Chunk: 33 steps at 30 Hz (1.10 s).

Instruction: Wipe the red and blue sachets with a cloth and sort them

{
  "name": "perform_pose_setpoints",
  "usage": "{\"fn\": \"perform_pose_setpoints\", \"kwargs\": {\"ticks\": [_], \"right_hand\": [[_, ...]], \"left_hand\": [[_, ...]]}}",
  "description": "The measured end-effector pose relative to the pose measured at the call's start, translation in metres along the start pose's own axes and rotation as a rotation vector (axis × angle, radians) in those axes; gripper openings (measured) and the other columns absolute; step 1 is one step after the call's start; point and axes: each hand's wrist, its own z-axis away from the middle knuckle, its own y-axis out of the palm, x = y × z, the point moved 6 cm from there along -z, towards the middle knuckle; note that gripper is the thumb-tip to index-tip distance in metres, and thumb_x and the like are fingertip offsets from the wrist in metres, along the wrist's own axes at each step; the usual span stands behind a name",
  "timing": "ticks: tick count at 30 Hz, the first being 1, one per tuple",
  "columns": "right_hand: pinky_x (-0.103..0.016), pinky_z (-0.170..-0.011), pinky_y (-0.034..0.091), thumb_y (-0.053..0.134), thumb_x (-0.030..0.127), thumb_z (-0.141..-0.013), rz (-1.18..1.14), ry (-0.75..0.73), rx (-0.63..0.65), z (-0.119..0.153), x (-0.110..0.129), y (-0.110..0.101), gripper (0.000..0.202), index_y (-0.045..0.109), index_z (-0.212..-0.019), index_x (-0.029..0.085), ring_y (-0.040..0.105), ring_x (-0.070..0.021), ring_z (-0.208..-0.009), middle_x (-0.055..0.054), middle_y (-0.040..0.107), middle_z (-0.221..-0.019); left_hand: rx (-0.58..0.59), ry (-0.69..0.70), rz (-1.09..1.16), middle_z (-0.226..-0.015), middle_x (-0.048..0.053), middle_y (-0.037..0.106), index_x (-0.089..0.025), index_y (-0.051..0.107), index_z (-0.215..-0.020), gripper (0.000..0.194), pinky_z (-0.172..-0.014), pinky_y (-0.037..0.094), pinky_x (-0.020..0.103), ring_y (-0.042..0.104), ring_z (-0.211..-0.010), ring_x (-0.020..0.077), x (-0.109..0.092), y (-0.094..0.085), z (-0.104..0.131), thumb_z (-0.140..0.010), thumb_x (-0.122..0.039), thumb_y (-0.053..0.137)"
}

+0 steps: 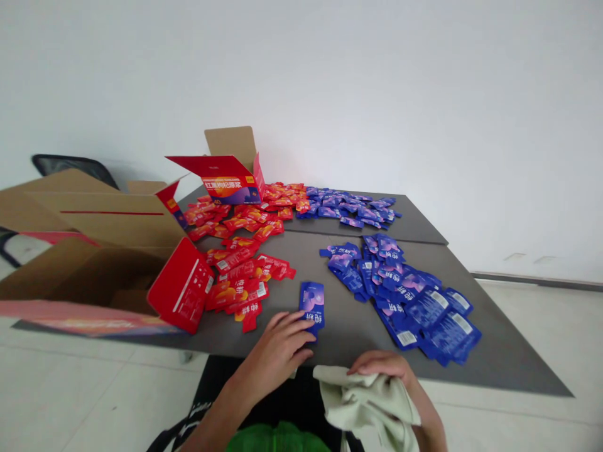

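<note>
My left hand (281, 347) reaches over the table's front edge, its fingers stretched out over the lower part of a blue pouch (313, 297). That pouch lies flat by itself in the middle of the grey table. My right hand (381, 364) grips a pale green cloth (365, 402), which hangs bunched below the table edge in front of my lap. To the right spreads a heap of blue pouches (400, 292), overlapping one another. Left of the lone pouch is a loose pile of red pouches (240, 282).
A large open carton (117, 251) with raised flaps stands at the left front. Behind it is a red open box (233, 185). More red pouches (249, 216) and blue pouches (348, 206) cover the far table. A dark chair (75, 166) stands behind the carton.
</note>
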Motion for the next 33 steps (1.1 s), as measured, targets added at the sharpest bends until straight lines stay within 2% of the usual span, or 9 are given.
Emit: {"fn": "perform_pose_setpoints", "kwargs": {"ticks": [6, 9, 13, 16, 18, 22, 26, 30, 33], "right_hand": [[-0.038, -0.082, 0.067, 0.083, 0.038, -0.084, 0.257, 0.104, -0.42, -0.007, -0.004, -0.023, 0.032, 0.082, -0.114, 0.028, 0.08, -0.0295, -0.095, -0.01, 0.083, -0.109], [-0.041, -0.094, 0.063, 0.078, 0.032, -0.089, 0.385, 0.034, -0.51, -0.032, 0.008, -0.022, 0.034, 0.078, -0.122, 0.027, 0.077, -0.0281, -0.105, -0.009, 0.08, -0.119], [-0.035, -0.099, 0.058, 0.069, 0.02, -0.095, 0.588, -0.143, -0.207, -0.072, 0.021, 0.015, 0.036, 0.074, -0.13, 0.028, 0.073, -0.0231, -0.113, -0.009, 0.076, -0.126], [-0.029, -0.1, 0.056, 0.063, 0.01, -0.096, 0.771, -0.106, 0.093, -0.088, 0.008, 0.044, 0.045, 0.07, -0.135, 0.033, 0.071, -0.0197, -0.117, -0.006, 0.072, -0.132], [-0.028, -0.1, 0.055, 0.062, 0.009, -0.096, 0.848, -0.061, 0.175, -0.099, -0.004, 0.047, 0.047, 0.07, -0.135, 0.033, 0.07, -0.0188, -0.118, -0.005, 0.07, -0.134], [-0.026, -0.098, 0.055, 0.063, 0.009, -0.095, 0.975, -0.037, 0.127, -0.138, -0.016, 0.025, 0.047, 0.069, -0.136, 0.03, 0.07, -0.0193, -0.117, -0.006, 0.069, -0.133], [-0.03, -0.096, 0.057, 0.062, 0.009, -0.095, 1.062, -0.019, -0.005, -0.165, -0.006, 0.002, 0.049, 0.067, -0.14, 0.026, 0.071, -0.023, -0.112, -0.01, 0.069, -0.132], [-0.029, -0.099, 0.055, 0.063, 0.013, -0.097, 0.953, -0.096, -0.053, -0.138, 0.021, 0.017, 0.05, 0.063, -0.144, 0.031, 0.069, -0.0215, -0.116, -0.008, 0.068, -0.134], [-0.026, -0.098, 0.054, 0.062, 0.012, -0.097, 0.921, -0.064, 0.167, -0.11, 0.017, 0.046, 0.047, 0.067, -0.138, 0.034, 0.07, -0.019, -0.116, -0.004, 0.07, -0.133]], "left_hand": [[-0.121, -0.03, -0.045, -0.147, 0.008, 0.063, -0.027, 0.07, -0.126, 0.028, -0.117, 0.042, 0.05, 0.053, -0.14, 0.0277, -0.016, 0.012, 0.03, -0.098, -0.026, 0.067], [-0.154, 0.004, -0.074, -0.148, 0.008, 0.062, -0.026, 0.069, -0.127, 0.027, -0.114, 0.045, 0.049, 0.055, -0.138, 0.0279, -0.022, 0.023, 0.035, -0.101, -0.025, 0.063], [-0.151, 0.03, -0.109, -0.14, 0.007, 0.068, -0.026, 0.068, -0.131, 0.03, -0.112, 0.046, 0.048, 0.06, -0.132, 0.0271, -0.024, 0.034, 0.036, -0.101, -0.025, 0.062], [-0.133, -0.011, -0.113, -0.123, 0.004, 0.076, -0.026, 0.07, -0.125, 0.027, -0.11, 0.047, 0.047, 0.067, -0.119, 0.0256, -0.02, 0.04, 0.035, -0.1, -0.023, 0.062], [-0.141, -0.038, -0.102, -0.124, 0.004, 0.076, -0.026, 0.07, -0.127, 0.029, -0.108, 0.049, 0.046, 0.067, -0.119, 0.0255, -0.017, 0.043, 0.035, -0.1, -0.02, 0.061], [-0.173, -0.058, -0.086, -0.136, 0.005, 0.071, -0.025, 0.067, -0.133, 0.035, -0.105, 0.051, 0.045, 0.064, -0.127, 0.0265, -0.013, 0.045, 0.035, -0.1, -0.018, 0.06], [-0.165, -0.079, -0.085, -0.134, 0.005, 0.072, -0.026, 0.069, -0.13, 0.034, -0.103, 0.053, 0.046, 0.065, -0.125, 0.0266, -0.01, 0.047, 0.033, -0.098, -0.018, 0.062], [-0.169, -0.078, -0.092, -0.132, 0.006, 0.073, -0.025, 0.068, -0.131, 0.034, -0.101, 0.053, 0.045, 0.065, -0.123, 0.0263, -0.012, 0.046, 0.032, -0.098, -0.017, 0.062], [-0.157, -0.101, -0.118, -0.116, 0.006, 0.077, -0.025, 0.072, -0.12, 0.025, -0.098, 0.054, 0.047, 0.068, -0.111, 0.0278, -0.013, 0.045, 0.032, -0.098, -0.02, 0.063]]}}
